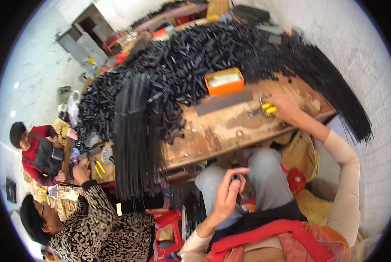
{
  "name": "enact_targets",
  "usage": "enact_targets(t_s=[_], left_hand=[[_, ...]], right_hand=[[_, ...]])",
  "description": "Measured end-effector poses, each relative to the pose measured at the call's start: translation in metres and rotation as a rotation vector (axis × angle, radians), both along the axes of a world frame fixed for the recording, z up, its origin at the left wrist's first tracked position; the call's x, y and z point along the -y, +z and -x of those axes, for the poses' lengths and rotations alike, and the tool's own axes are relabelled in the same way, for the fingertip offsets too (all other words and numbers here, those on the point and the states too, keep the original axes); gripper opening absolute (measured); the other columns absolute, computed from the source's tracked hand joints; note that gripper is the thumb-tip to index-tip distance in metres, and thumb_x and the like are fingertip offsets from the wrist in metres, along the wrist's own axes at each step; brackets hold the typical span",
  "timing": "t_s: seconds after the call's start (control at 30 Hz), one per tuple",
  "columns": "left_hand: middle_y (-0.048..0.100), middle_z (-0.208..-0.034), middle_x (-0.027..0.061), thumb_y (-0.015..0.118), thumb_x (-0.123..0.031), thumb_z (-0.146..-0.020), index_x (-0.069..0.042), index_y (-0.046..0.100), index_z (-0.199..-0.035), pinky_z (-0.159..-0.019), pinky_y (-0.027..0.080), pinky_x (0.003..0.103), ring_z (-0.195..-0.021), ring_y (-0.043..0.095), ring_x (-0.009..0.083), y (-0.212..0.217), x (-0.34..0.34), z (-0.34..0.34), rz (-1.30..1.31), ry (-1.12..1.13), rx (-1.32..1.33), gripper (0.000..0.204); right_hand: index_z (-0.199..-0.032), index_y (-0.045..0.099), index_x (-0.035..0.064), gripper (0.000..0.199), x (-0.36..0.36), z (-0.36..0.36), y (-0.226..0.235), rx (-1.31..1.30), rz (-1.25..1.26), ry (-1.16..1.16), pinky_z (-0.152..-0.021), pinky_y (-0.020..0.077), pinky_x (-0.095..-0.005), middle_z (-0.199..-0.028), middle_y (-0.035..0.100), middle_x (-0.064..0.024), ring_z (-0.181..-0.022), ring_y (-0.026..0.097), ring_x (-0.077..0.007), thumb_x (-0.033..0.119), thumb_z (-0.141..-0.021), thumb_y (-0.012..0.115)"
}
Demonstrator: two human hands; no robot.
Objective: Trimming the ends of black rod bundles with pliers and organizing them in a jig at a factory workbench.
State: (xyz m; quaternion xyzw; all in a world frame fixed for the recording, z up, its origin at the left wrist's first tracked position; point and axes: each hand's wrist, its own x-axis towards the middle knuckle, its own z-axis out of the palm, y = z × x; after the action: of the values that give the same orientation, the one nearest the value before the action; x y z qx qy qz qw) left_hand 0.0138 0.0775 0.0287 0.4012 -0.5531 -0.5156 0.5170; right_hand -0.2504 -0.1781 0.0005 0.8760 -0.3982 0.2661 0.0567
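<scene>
1. Right hand (285, 109) covers most of the yellow-handled tool (267, 108); its working end is unclear.
2. Small dark piece (235, 177) in the left hand (228, 194): shape too small to tell.
3. Black pieces (178, 61) hide the worktop (221, 131) beneath.

Landmark: wooden workbench (230, 131). Open box (224, 81) on bench, toward its far side. Flat bar (224, 103) just in front of box. Pliers (265, 109) right of bar, under right hand (285, 107). Heap of short pieces (178, 56) behind and left of box. Bundle of long strips (136, 135) overhangs bench's left end. Left hand (228, 192) in front of bench.
</scene>
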Motion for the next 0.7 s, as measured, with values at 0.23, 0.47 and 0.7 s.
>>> enact_targets(t_s=[0.23,0.47,0.7], left_hand=[[0.045,-0.078,-0.0004,0.039,-0.018,-0.104,0.002,0.052,-0.123,-0.065,0.035,0.022,-0.07,0.039,0.0077,0.014,-0.035,0.001,0.018,-0.005,-0.068,0.031],[0.043,-0.076,-0.0008,0.04,-0.015,-0.103,0.002,0.052,-0.124,-0.065,0.035,0.022,-0.069,0.038,0.0079,0.035,-0.084,0.008,0.197,0.033,-0.029,0.029],[0.046,-0.076,0.0003,0.04,-0.018,-0.104,0.001,0.054,-0.12,-0.066,0.038,0.023,-0.07,0.043,0.0086,0.023,-0.109,0.017,0.252,0.255,-0.095,0.029]], right_hand=[[-0.087,0.073,0.0066,0.015,-0.014,-0.004,-0.002,0.061,0.022,0.059,-0.073,0.0477,-0.0468,-0.087,0.067,-0.0201,-0.083,0.063,-0.037,0.013,-0.075,0.066],[-0.083,0.072,0.0034,0.018,-0.001,-0.008,0.002,0.164,-0.19,-0.141,-0.068,0.0486,-0.0462,-0.08,0.067,-0.0203,-0.077,0.065,-0.0367,0.019,-0.076,0.068],[-0.085,0.069,0.0034,0.02,-0.003,-0.013,0.021,0.368,-0.107,-0.188,-0.065,0.0491,-0.0425,-0.076,0.066,-0.0184,-0.073,0.066,-0.0343,0.023,-0.078,0.067]])
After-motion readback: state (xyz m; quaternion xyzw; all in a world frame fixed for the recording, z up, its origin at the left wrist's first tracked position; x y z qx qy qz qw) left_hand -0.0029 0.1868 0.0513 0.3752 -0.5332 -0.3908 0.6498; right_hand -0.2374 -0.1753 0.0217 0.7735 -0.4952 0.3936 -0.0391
